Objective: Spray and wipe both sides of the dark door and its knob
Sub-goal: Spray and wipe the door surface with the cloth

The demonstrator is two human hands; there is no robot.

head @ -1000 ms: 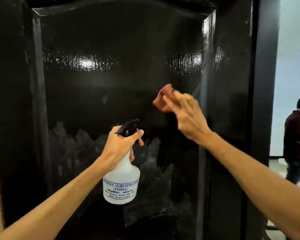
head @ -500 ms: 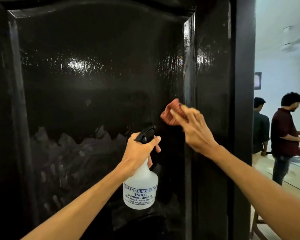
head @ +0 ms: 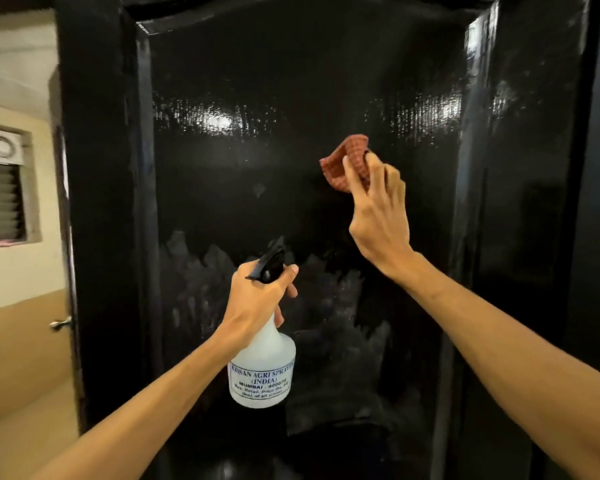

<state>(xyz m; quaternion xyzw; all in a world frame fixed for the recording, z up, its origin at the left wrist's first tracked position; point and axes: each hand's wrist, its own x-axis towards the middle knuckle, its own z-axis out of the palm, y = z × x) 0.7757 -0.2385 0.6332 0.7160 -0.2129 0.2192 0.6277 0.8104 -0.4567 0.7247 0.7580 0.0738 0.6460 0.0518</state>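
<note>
- The dark door (head: 291,98) filled most of the view, glossy black, with a recessed panel inside a raised frame.
- Bright glare (head: 219,119) lay in a band across the door's upper panel.
- Pale, hazy streaks (head: 194,289) covered the lower half of the door's panel, with a jagged upper edge.
- The left hand (head: 257,299) gripped a spray bottle (head: 264,368) in front of the door's lower panel, its fingers (head: 290,291) curled round the neck and the thumb laid beside the black trigger head.
- The bottle was translucent white and upright, with a printed label reading "(INDIA)", and its nozzle pointed at the door.
- The right hand (head: 378,216) was raised before the door's mid panel, right of centre, above the streaks.
- Its fingers (head: 357,181) were bent round a bunched reddish checked cloth (head: 343,161), which sat against the door; whether it pressed firmly could not be told.
- A silvery knob (head: 61,323) stuck out at the door's left edge, low down and well apart from both hands.
- Left of the door stood a beige wall with a louvred window (head: 0,199) and a round vent fan (head: 0,147) above it.
</note>
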